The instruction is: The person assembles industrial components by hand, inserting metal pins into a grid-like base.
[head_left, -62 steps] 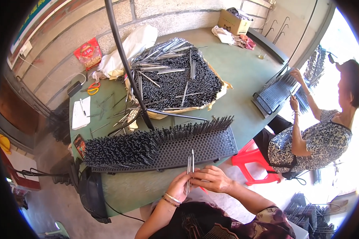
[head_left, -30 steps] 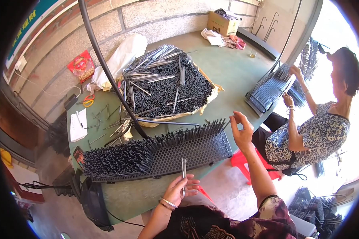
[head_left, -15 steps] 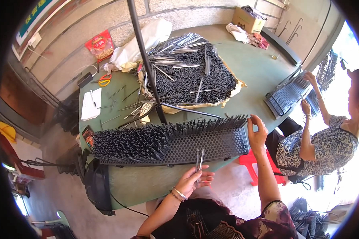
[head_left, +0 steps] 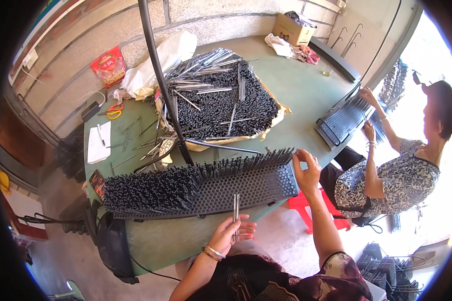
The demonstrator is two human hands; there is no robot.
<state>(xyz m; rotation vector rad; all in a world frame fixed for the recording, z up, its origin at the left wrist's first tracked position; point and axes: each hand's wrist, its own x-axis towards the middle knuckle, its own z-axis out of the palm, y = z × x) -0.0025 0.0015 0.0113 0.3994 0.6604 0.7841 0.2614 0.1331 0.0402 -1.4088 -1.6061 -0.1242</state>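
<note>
A long black perforated rack lies along the near edge of the green table. Thin dark rods stand packed in the holes of its left part, and a row of them runs along its far edge to the right end. My left hand is closed around a few thin metal rods, held nearly upright in front of the rack. At the rack's far right corner, my right hand has thumb and fingertips together by the last rods of the row. Whatever sits between those fingertips is too small to make out.
Behind the rack, a large wrapped bundle of rods rests on the table, with a black upright pole before it. Orange-handled scissors and paper lie left. A co-worker handles another rack at right.
The whole scene has shifted left and slightly down in the view. The rods in my left hand stand closer together. My right hand remains at the rack's right corner, its fingertips now closer together.
</note>
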